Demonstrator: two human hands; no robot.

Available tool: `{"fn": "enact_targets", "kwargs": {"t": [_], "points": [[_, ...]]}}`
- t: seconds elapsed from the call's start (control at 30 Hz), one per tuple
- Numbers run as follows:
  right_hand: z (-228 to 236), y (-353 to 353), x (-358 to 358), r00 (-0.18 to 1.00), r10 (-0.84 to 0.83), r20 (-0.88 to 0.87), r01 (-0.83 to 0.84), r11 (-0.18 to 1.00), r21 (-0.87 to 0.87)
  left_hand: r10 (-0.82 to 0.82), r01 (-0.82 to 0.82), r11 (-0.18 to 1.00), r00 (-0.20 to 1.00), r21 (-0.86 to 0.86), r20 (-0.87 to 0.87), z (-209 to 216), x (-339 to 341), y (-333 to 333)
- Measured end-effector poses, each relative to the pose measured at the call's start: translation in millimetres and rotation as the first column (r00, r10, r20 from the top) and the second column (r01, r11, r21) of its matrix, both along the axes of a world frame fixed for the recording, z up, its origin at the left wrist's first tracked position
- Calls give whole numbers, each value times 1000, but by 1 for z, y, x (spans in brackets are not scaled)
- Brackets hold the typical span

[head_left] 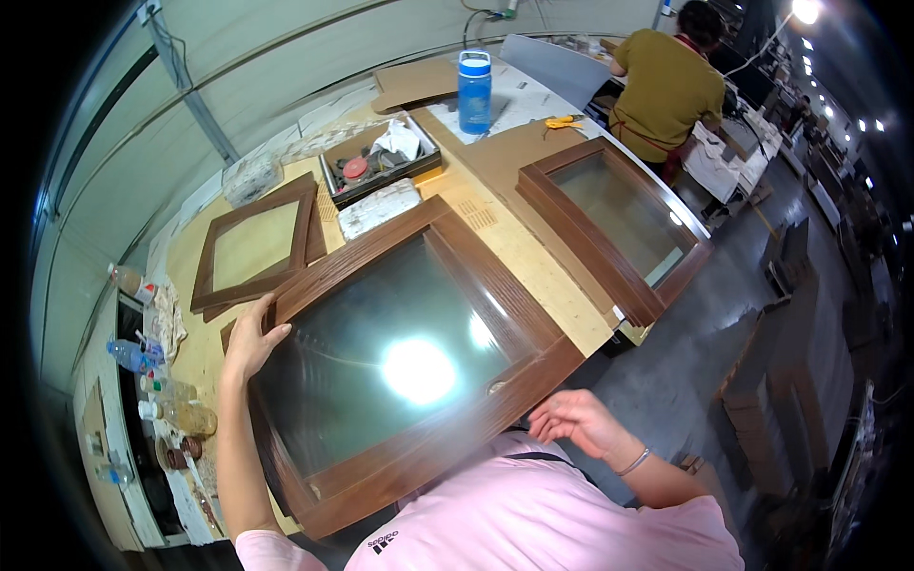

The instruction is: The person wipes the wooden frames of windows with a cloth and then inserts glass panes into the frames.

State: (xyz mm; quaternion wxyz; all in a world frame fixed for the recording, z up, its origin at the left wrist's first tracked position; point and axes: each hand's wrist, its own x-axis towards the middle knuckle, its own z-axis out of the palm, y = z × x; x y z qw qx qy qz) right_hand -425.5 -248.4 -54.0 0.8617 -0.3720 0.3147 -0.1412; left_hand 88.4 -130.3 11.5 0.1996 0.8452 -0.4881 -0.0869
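A large brown wood-framed glass cabinet door (pixel 328 285) lies tilted across the near side of the table, its near edge against my body. My left hand (pixel 253 341) is closed on its left edge, with the thumb over the frame and the fingertips partly hidden. Just off the door's near right corner is my right hand (pixel 579 421), its fingers curled in. Whatever they may hold is hidden. Bright lamp reflections show in the glass.
Smaller framed doors lie at the left (pixel 217 285) and right (pixel 609 143). Behind are a tool tray (pixel 428 169), a blue bottle (pixel 474 105) and a yellow-handled tool (pixel 562 123). Bottles (pixel 181 416) line the left edge. A co-worker (pixel 666 90) sits at the far right.
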Motion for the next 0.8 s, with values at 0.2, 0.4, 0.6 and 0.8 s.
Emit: {"fn": "enact_targets", "kwargs": {"t": [0.2, 0.4, 0.6, 0.8], "points": [[-4, 34, 28, 970, 238, -41, -240, 971, -24, 18, -27, 995, 995, 92, 94, 16, -30, -25], [-23, 51, 69, 942, 300, 150, -262, 937, -231, -18, 24, 999, 993, -48, 118, -8, -8, -19], [-21, 49, 63, 954, 288, 83, -253, 923, -291, 43, -44, 999, 996, -12, -76, 2, -17, -20], [-11, 44, 51, 942, 330, 57, -300, 908, -293, 77, -69, 997, 927, 34, -367, 2, -7, -1]]}}
